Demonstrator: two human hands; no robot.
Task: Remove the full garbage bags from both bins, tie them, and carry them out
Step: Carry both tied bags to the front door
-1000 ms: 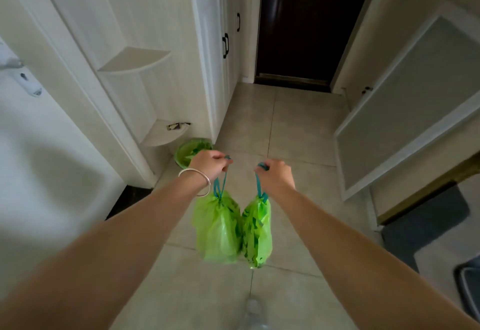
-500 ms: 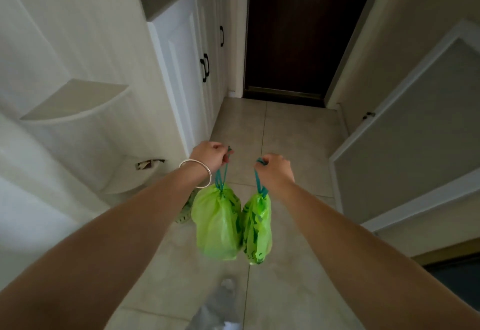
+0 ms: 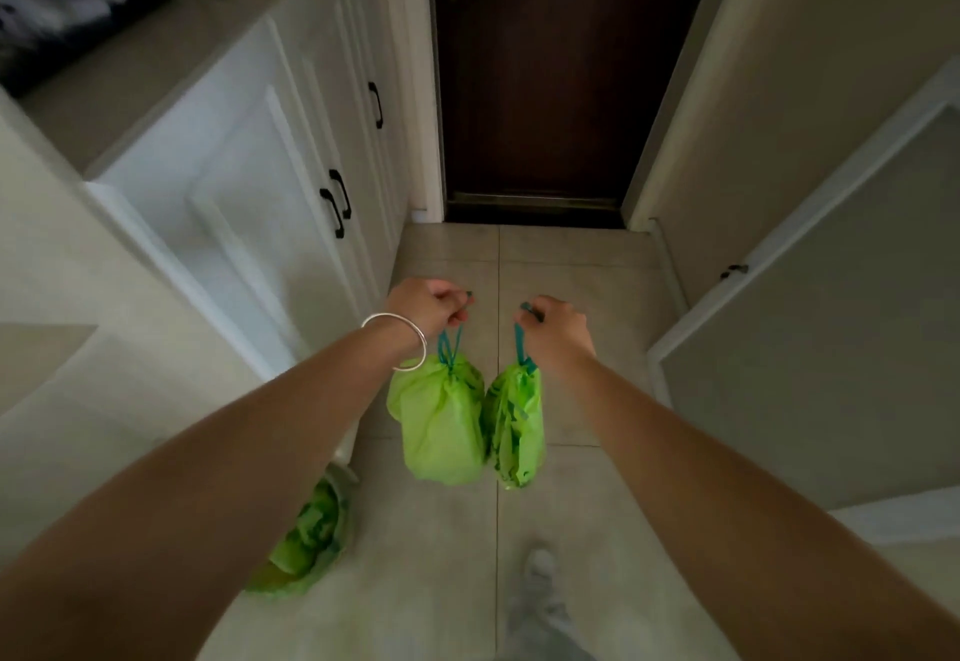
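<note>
A tiled hallway floor [image 3: 447, 255] runs to a dark door [image 3: 545, 62], white cabinets [image 3: 249, 182] alongside. Left hand [image 3: 428, 304] grips the left garbage bag [image 3: 441, 426] by its drawstring; right hand [image 3: 558, 335] grips the right garbage bag [image 3: 514, 431], both hanging, seemingly touching.

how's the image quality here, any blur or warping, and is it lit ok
Head view: dim, flat indoor light, no glare; the dark door loses detail. Wide-angle warp bows the white cabinet and stretches both forearms. The left hand, right hand and the two green bags are fairly sharp; the foot and the countertop clutter are smeared.
</note>
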